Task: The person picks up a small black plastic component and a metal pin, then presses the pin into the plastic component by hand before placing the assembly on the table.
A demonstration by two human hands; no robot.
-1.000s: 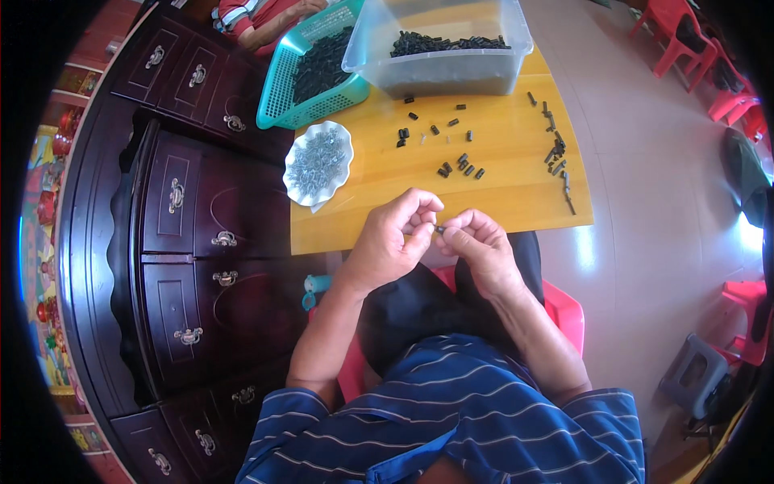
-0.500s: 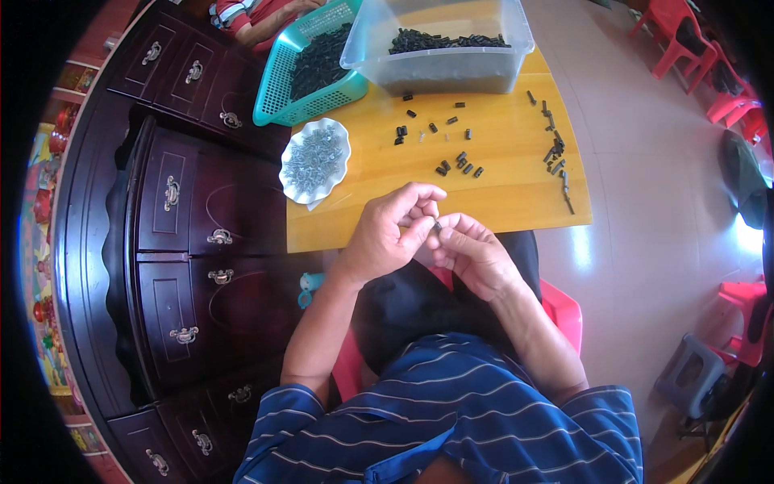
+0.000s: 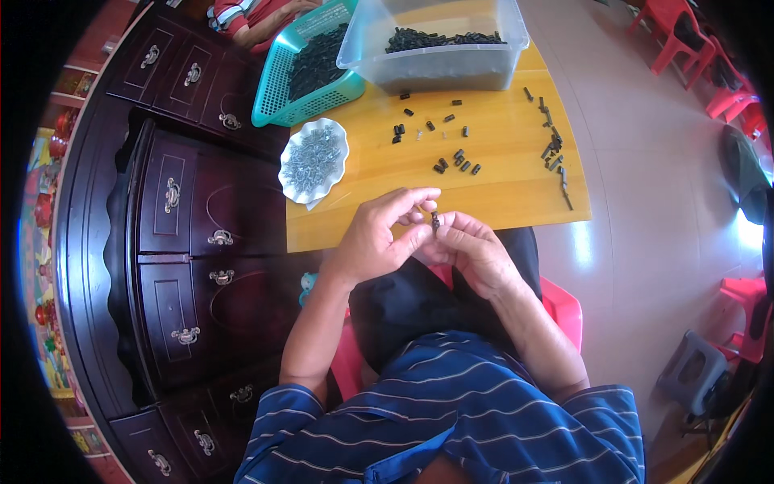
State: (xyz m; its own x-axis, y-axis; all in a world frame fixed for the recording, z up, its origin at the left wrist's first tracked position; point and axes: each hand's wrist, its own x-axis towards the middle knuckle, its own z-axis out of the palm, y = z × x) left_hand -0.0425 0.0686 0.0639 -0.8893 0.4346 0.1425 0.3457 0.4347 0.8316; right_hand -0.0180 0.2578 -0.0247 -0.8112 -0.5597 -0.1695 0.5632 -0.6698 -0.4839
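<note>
Just off the table's near edge, my two hands meet over a small dark cylindrical piece [image 3: 435, 220]. My right hand [image 3: 476, 252] pinches it between thumb and forefinger. My left hand [image 3: 383, 235] is curled at its other side, thumb tip against the piece and forefinger arched above it; fingers partly hide the piece. On the yellow table [image 3: 371, 173] beyond lie several loose black cylinders [image 3: 459, 160], with others farther back. A white scalloped dish [image 3: 344, 165] of small shiny metal pins [image 3: 313, 161] stands to the left.
A green perforated basket [image 3: 270, 105] and a clear plastic bin [image 3: 451, 73], both holding black pieces, stand at the back. More dark pieces [image 3: 555, 149] line the right edge. A dark wooden cabinet [image 3: 165, 218] flanks the left. Another person's arm [image 3: 266, 26] shows beyond.
The small piece is turned more upright and shows more between my fingertips. My left thumb has shifted slightly down and away from the left forefinger. My right hand keeps its pinch.
</note>
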